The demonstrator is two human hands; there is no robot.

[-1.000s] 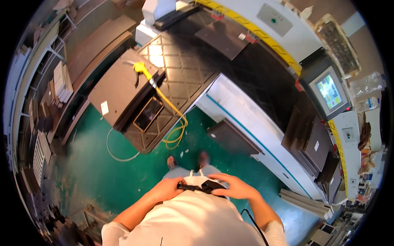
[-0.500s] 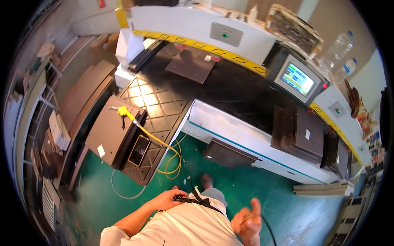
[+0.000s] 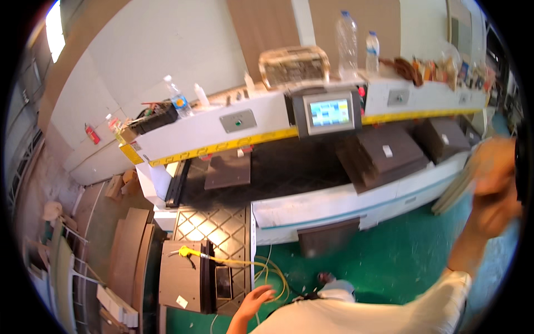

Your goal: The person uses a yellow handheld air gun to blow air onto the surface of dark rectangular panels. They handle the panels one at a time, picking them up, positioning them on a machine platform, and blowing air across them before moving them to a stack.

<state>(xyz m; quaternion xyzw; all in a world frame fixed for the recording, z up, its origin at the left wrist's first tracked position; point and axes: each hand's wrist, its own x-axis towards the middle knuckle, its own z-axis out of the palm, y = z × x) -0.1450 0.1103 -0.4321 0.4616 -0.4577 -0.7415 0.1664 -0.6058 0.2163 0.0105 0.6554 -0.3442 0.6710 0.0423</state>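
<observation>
My left hand [image 3: 256, 301] is low in front of my body, fingers loosely stretched and holding nothing. It is nearest to the yellow hose [image 3: 267, 273] and the corner of the dark grooved table [image 3: 239, 234]. My right hand [image 3: 495, 186] is raised at the far right edge, smeared by motion, so its fingers cannot be read. A yellow air blow gun [image 3: 186, 252] lies on a stack of brown boards [image 3: 181, 281] on the grooved table. Beside that stack rests a phone-like dark rectangle with a light frame [image 3: 223, 283].
A long white machine carries a touchscreen [image 3: 329, 113] and a yellow strip. On its black bed are a single brown panel [image 3: 228, 170] and stacked panels [image 3: 389, 147]. Bottles [image 3: 347, 47] stand on its top ledge. Brown boards [image 3: 128, 250] lean at the left.
The view has lifted and turned, showing more wall. My left hand has left the black strap at my waist. My right hand has risen from beside my body to the far right.
</observation>
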